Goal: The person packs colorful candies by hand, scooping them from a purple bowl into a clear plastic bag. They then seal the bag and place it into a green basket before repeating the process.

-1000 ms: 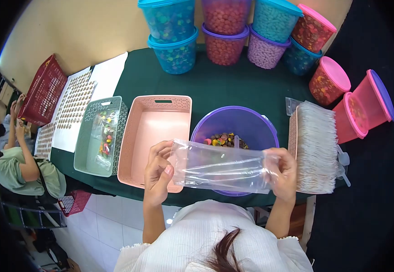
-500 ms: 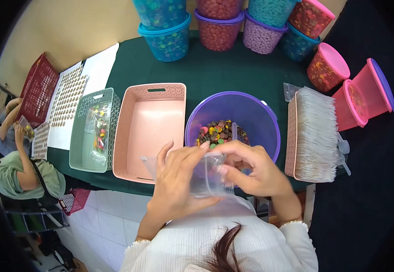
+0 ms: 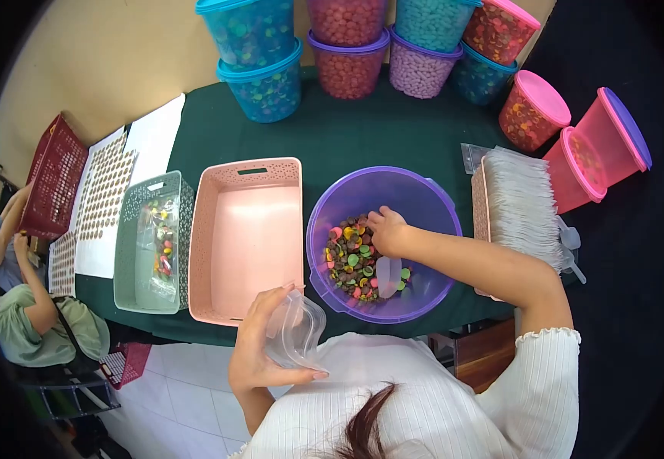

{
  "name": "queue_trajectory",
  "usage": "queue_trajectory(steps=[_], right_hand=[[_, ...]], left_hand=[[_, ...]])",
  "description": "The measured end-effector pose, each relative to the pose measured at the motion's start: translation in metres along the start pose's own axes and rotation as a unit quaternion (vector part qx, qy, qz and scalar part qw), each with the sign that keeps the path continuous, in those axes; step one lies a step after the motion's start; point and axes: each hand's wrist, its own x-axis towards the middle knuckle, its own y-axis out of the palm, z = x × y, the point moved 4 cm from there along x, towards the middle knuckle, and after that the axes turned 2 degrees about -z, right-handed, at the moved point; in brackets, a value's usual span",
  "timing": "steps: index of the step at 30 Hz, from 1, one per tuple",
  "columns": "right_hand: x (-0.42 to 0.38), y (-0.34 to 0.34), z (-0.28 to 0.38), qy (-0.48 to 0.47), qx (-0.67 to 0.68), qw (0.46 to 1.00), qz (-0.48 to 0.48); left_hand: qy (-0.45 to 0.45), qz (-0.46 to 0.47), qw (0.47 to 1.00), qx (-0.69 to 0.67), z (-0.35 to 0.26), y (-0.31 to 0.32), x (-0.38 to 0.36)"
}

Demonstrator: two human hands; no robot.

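Observation:
My left hand [image 3: 259,336] grips a clear plastic pouch [image 3: 298,329] between thumb and fingers, in front of my chest. The pouch's mouth gapes, and I see nothing inside it. My right hand [image 3: 388,231] reaches into the purple tub [image 3: 445,264], its fingers curled around the handle of a translucent scoop [image 3: 388,277]. The handle is mostly hidden by the hand. Round the scoop lie brown, pink, yellow and green button-shaped candies [image 3: 353,260].
Left of the tub stand a pink basket [image 3: 248,245] and a green basket [image 3: 129,268] holding filled candy bags [image 3: 165,245]. A pink basket of stacked clear pouches [image 3: 523,206] is at right, near another scoop [image 3: 569,237]. Lidded candy tubs [image 3: 259,92] line the back. Another person [image 3: 41,314] works at left.
My right hand has left the pouch and moved into the purple tub, onto the scoop. My left hand has shifted left and lower with the pouch, which now gapes wider.

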Motion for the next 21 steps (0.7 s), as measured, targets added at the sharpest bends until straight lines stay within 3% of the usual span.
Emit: queue_trajectory(steps=[2,4,5,8,10,11,16,21], right_hand=[[0.0,-0.002,0.004,-0.02,-0.018,0.999,-0.039],[-0.015,-0.011,0.007,-0.041,0.106,0.987,0.116],[-0.021,-0.015,0.009,-0.043,0.102,0.987,0.116],[-0.038,-0.023,0.009,0.023,0.164,0.98,0.113],[-0.048,-0.027,-0.007,0.141,0.15,0.971,0.117],[-0.045,-0.019,-0.011,0.141,0.152,0.971,0.117],[-0.023,-0.005,-0.017,0.15,0.095,0.984,0.034],[-0.01,-0.012,-0.015,0.121,0.212,0.969,-0.029]], left_hand=[[-0.008,-0.02,1.0,-0.013,0.002,-0.001,-0.003],[-0.004,0.009,1.0,-0.002,0.002,0.0,-0.001],[-0.005,0.005,1.0,-0.002,0.003,0.001,-0.002],[-0.017,0.034,0.999,-0.023,0.007,0.006,0.001],[-0.012,0.098,0.993,0.06,0.005,0.013,0.006],[-0.012,0.1,0.993,0.061,0.006,0.015,0.006],[-0.026,0.135,0.987,0.086,0.011,0.021,0.008],[-0.038,0.155,0.982,0.1,0.008,0.019,0.009]])
